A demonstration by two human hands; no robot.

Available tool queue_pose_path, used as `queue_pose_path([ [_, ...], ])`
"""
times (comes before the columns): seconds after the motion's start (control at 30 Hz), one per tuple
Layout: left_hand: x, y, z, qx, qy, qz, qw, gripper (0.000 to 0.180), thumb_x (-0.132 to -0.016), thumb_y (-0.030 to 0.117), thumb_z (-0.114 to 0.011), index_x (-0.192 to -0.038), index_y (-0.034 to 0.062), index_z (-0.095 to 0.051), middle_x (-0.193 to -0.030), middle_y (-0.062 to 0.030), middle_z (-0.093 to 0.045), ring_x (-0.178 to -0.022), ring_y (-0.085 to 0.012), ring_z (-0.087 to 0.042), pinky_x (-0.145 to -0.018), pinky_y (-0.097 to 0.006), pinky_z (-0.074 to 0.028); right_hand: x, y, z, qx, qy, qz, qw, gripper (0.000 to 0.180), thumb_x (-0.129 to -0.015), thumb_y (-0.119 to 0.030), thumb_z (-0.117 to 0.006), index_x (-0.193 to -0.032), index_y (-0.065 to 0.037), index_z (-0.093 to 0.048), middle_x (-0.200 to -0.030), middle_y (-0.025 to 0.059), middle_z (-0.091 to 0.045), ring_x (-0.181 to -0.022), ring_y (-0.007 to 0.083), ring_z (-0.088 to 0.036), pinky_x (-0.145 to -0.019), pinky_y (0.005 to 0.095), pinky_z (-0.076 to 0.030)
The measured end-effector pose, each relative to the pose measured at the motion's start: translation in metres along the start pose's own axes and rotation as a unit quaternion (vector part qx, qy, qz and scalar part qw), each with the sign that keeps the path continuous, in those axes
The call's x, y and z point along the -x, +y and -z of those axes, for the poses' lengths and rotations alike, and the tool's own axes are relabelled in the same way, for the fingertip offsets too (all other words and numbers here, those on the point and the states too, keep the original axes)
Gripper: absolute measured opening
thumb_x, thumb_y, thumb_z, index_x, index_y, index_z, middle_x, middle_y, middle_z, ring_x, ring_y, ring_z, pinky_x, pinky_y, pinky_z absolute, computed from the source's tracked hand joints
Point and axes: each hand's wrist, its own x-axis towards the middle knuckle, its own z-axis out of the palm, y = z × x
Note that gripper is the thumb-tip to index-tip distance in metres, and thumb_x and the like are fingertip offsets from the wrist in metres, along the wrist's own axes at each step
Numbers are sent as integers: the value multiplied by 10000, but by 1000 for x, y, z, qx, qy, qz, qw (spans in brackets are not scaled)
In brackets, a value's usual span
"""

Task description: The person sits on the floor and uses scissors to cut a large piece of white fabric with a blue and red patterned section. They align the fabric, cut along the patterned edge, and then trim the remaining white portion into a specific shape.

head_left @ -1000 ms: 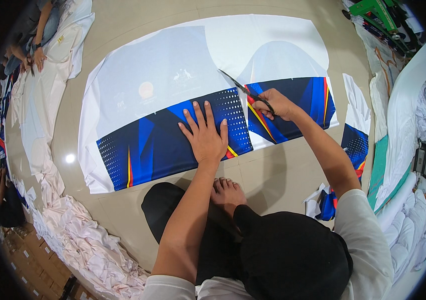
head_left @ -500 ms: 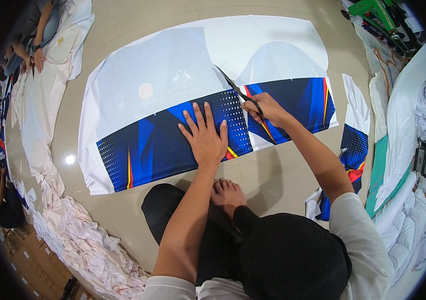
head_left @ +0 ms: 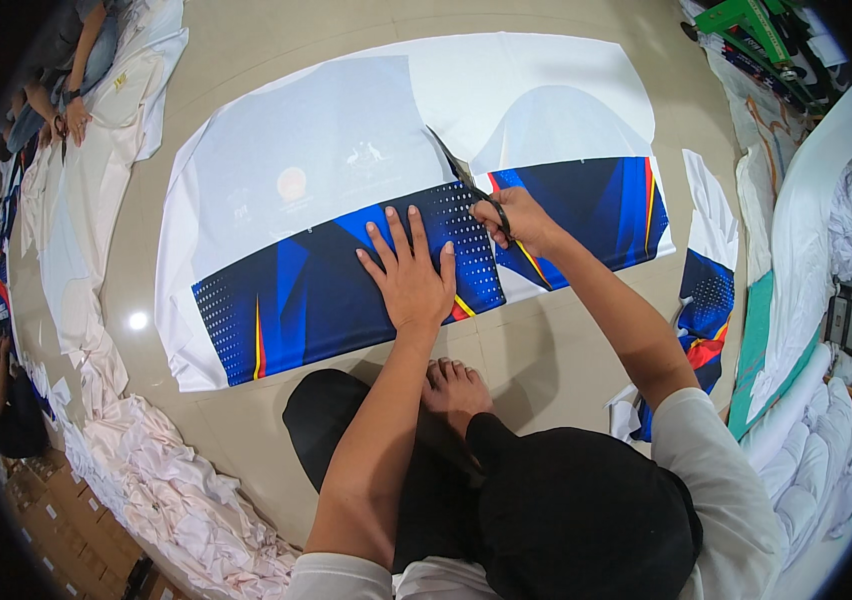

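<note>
- From the head view I see a big printed cloth (head_left: 346, 200) spread flat on the floor (head_left: 246, 440), white along its far part and with a blue band, yellow and red stripes in it, across its near edge.
- My left hand (head_left: 414, 278) lies open, fingers spread, palm down on the blue band of the cloth, pressing it to the floor just left of the cut line.
- My right hand (head_left: 518, 222) is closed around the handles of a pair of scissors (head_left: 464, 175), just right of my left hand and a little farther out.
- The scissor blades point up and to the left, away from me, sitting in the cloth where the left panel meets the right panel; I cannot tell how wide the blades stand.
- The cloth lies directly in front of my crossed legs, with my bare foot (head_left: 454, 388) near its closest edge.
- A cut scrap (head_left: 703, 310) of the same blue and white print lies off to my right, apart from the main cloth.
- Heaps of white fabric (head_left: 156, 480) run along the left side of the floor, and another person's arm (head_left: 78, 60) shows at the top left.
</note>
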Motion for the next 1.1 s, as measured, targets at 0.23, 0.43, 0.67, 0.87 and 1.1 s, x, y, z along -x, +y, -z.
queue_pose_path([
  [0.23, 0, 0, 0, 3, 1, 1, 1000, 728, -1079, 527, -404, -1685, 145, -271, -1752, -183, -180, -1605, -481, -92, -1253, -694, -64, -1, 2, -4, -2, 4, 3, 1000, 283, -873, -246, -778, -773, -33, -620, -642, 26, -571, -514, 113, -525, -468, 275, -409],
  [0.43, 0, 0, -1, 2, 0, 1, 1000, 728, -1081, 529, -400, -1685, 144, -271, -1751, -183, -182, -1606, -479, -86, -1253, -694, -63, 2, 1, -10, -4, 20, 1, 1000, 276, -882, -224, -778, -768, -25, -624, -650, 37, -581, -520, 120, -534, -472, 286, -420],
  [0.67, 0, -1, -1, 10, -3, 0, 1000, 730, -1080, 532, -397, -1683, 141, -273, -1751, -181, -181, -1608, -475, -80, -1254, -691, -54, 3, -6, -19, -32, 21, -1, 999, 294, -910, -276, -778, -792, -55, -623, -631, 3, -551, -495, 103, -510, -463, 266, -395],
  [0.87, 0, -1, -2, 10, -3, 0, 1000, 730, -1078, 532, -398, -1682, 141, -277, -1752, -179, -182, -1609, -471, -81, -1257, -688, -52, -8, -14, -26, -43, 37, 9, 998, 338, -875, -287, -772, -708, -40, -612, -628, 40, -554, -524, 138, -522, -488, 310, -410],
  [1.1, 0, -1, -1, 11, -4, 2, 1000, 728, -1077, 525, -403, -1682, 140, -278, -1751, -180, -182, -1608, -473, -83, -1256, -691, -55, -9, -17, -31, -43, 50, 9, 998, 314, -850, -284, -768, -717, -46, -614, -634, 31, -554, -529, 132, -516, -492, 304, -409],
])
